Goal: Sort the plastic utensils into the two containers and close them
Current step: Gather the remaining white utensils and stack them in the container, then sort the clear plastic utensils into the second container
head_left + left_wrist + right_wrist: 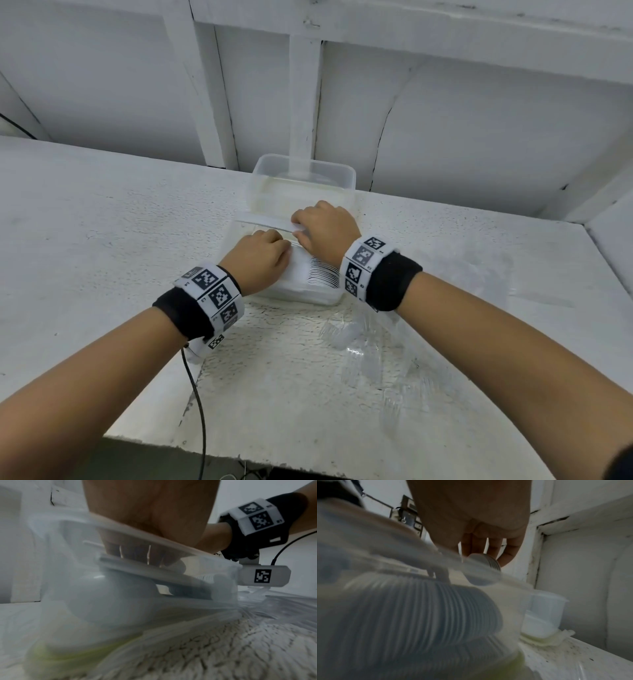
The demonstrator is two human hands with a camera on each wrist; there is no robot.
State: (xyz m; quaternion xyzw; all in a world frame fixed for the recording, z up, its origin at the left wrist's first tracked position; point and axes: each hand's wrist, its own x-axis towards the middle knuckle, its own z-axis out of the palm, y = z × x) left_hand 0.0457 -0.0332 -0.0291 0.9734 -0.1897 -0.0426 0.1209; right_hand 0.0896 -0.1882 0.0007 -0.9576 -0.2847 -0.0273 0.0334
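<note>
Clear utensils: a loose pile of transparent forks point(370, 346) lies on the table point(102, 222), nearest the person and to the right of the boxes; not yet sorted.
Near container: a clear box point(301, 291) holds a nested row of white spoons point(322, 274), standing on edge.
Left hand: the left hand point(260, 260) curls its fingers down onto a bundle of white handles point(147, 573) inside the near box.
Right hand: the right hand point(325, 228) bends its fingers point(481, 547) over the far end of the same bundle, pinching it.
Step in hand: probably seating a stack of spoons in the near box.
Doing it well: keep both ends level, press the handles flat beside the standing row, and get them below the rim so a lid can seat.
Far container: a second clear box point(305, 178) stands just behind, touching or nearly so.
Hard to make out: both wrist views are blurred; lids are not clearly seen; whether the far box holds anything I cannot tell.
</note>
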